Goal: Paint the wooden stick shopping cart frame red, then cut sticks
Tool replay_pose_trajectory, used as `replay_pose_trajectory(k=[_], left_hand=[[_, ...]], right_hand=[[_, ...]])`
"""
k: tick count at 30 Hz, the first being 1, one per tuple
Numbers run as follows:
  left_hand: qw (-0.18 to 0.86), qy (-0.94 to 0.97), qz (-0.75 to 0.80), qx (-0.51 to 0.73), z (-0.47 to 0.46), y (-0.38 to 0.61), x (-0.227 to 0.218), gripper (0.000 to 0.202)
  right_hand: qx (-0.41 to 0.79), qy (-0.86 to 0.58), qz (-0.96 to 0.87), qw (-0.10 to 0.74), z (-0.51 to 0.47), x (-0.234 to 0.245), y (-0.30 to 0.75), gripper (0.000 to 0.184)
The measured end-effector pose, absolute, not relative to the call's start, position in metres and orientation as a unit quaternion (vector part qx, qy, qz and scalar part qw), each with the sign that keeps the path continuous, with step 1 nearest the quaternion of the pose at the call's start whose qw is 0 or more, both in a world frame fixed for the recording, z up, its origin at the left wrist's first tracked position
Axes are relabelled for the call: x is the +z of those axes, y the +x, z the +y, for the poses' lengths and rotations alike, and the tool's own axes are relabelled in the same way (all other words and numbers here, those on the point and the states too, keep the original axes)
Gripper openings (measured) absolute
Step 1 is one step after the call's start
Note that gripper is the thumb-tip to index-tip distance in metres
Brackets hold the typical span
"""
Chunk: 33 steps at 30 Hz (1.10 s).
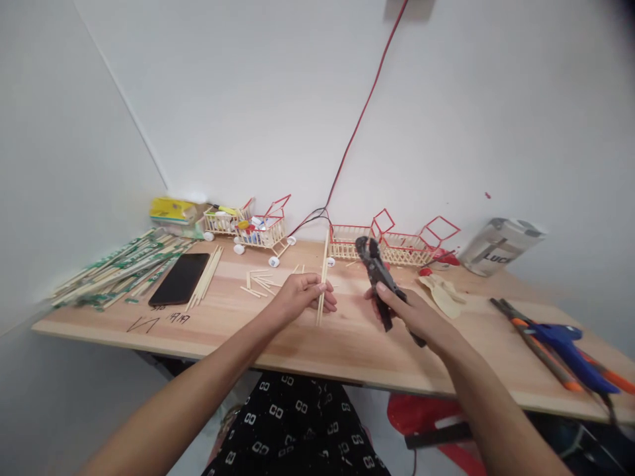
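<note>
My left hand pinches a couple of wooden chopsticks, which point away from me toward the wall. My right hand, to the right of it, is wrapped round the handles of black hand pliers. The pliers' head points up and to the left, apart from the chopsticks. Left of my left hand lie several short cut stick pieces. Beyond my hands, small stick-built carts with red-edged rims stand at the wall, one pair holding small coloured things, another pair farther right.
At the left are wrapped chopsticks, a dark phone, loose bare sticks and a yellow packet. At the right lie a blue glue gun, orange-handled pliers and a white pouch. A red cable runs down the wall.
</note>
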<state>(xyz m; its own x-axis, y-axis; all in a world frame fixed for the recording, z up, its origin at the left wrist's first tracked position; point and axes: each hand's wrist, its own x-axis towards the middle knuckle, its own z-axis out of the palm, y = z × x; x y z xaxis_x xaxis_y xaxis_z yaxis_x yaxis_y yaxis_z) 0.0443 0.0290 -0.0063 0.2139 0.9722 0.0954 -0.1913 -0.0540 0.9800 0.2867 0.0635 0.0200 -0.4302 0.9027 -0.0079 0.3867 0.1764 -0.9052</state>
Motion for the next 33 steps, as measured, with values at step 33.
replay_pose_trajectory(k=[33], left_hand=[[0.699, 0.561, 0.340, 0.285, 0.010, 0.036, 0.016, 0.027]], right_hand=[[0.371, -0.465, -0.798, 0.097, 0.042, 0.048, 0.301, 0.059]])
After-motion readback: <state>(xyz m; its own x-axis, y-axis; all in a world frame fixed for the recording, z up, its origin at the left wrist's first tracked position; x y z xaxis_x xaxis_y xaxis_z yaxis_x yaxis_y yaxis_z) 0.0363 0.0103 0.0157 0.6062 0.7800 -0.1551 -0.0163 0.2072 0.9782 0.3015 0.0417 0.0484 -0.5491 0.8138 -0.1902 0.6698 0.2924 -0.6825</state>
